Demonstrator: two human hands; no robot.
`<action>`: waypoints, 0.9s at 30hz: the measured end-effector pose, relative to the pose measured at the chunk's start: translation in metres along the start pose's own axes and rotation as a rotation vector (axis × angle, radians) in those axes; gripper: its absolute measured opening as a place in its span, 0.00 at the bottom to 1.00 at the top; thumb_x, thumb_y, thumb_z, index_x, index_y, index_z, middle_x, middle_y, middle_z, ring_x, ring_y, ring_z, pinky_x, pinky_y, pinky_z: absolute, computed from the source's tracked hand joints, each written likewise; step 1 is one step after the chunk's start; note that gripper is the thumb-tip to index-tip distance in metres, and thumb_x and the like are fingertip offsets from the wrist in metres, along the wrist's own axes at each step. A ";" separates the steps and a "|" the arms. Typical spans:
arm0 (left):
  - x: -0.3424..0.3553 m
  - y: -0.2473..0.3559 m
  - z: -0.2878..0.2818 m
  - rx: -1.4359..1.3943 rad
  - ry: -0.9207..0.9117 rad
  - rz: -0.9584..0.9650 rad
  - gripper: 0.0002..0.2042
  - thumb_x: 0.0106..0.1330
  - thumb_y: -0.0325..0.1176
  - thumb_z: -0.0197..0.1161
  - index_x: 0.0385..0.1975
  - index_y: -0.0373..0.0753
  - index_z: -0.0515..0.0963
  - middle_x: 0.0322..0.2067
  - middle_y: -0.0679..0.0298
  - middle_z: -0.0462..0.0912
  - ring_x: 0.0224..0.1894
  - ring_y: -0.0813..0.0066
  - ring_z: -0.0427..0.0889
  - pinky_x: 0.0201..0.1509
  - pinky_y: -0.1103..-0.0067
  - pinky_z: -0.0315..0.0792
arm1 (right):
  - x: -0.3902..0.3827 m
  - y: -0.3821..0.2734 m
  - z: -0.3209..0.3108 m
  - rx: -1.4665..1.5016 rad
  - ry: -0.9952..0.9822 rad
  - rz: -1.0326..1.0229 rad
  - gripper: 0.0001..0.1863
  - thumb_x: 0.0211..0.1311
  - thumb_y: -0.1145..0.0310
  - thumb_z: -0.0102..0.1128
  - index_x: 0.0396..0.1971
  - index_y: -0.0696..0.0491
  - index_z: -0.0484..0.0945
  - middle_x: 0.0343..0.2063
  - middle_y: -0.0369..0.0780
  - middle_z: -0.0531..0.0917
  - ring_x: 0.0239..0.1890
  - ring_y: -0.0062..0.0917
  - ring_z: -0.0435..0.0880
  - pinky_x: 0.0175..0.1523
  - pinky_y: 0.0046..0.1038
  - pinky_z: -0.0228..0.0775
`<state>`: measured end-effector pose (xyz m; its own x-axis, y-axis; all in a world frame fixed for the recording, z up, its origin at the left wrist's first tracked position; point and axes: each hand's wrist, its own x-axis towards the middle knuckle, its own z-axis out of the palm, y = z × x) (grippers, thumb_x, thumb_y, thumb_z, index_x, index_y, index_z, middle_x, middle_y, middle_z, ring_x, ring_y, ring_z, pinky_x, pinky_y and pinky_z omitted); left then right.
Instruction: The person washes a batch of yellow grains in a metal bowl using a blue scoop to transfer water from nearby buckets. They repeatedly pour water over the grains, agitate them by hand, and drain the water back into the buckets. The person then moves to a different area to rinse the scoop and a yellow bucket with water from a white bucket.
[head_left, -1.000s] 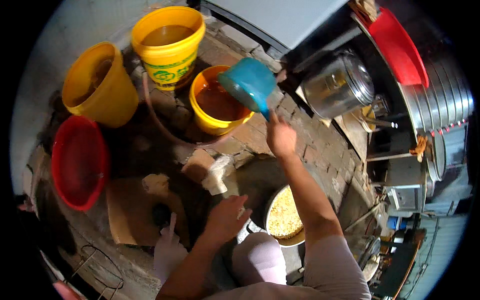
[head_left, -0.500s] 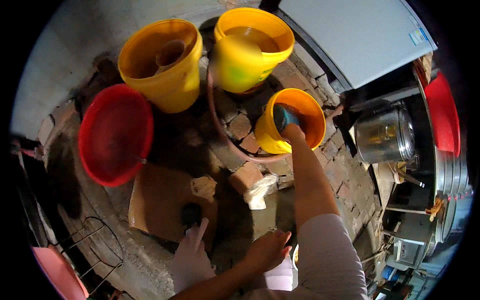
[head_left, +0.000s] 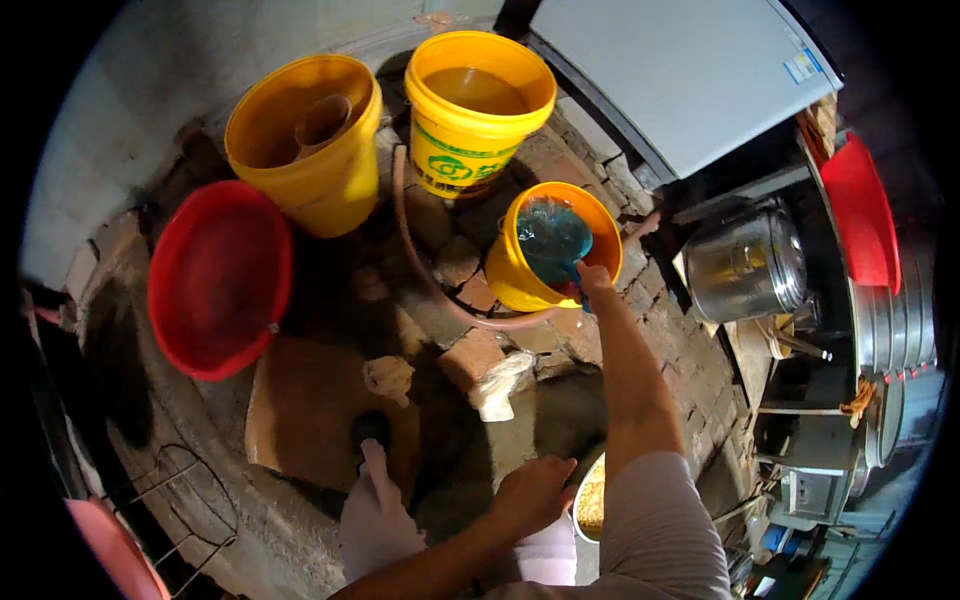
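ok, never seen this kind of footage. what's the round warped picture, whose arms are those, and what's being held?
It is one picture from a wide fisheye camera worn on a person's head, looking down, so straight edges bend near the rim. No machine: the two bare arms coming in from the bottom are the wearer's own.

The right hand reaches forward and grips the handle of a blue scoop, which sits inside a small yellow bucket on the brick floor. The left hand rests low, near a pan of yellow grain.

Around them: two larger yellow buckets, one with a cup-like container inside, one holding brownish water, a red basin, a hose curving between them, and a metal pot to the right.
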<state>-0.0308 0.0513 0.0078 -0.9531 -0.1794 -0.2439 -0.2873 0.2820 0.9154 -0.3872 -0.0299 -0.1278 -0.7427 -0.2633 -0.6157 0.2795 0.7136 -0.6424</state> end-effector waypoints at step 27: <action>0.034 -0.003 0.043 0.101 0.066 0.065 0.17 0.57 0.34 0.60 0.45 0.34 0.73 0.38 0.55 0.78 0.38 0.60 0.78 0.43 0.73 0.72 | -0.326 0.198 -0.214 0.347 0.101 -0.099 0.18 0.67 0.55 0.43 0.27 0.55 0.69 0.14 0.33 0.70 0.11 0.14 0.64 0.15 0.18 0.55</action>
<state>-0.0665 0.0851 -0.0175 -0.9625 -0.2186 -0.1606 -0.2366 0.3876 0.8909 -0.2199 0.3359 0.0438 -0.8277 -0.2426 -0.5059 0.3799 0.4212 -0.8236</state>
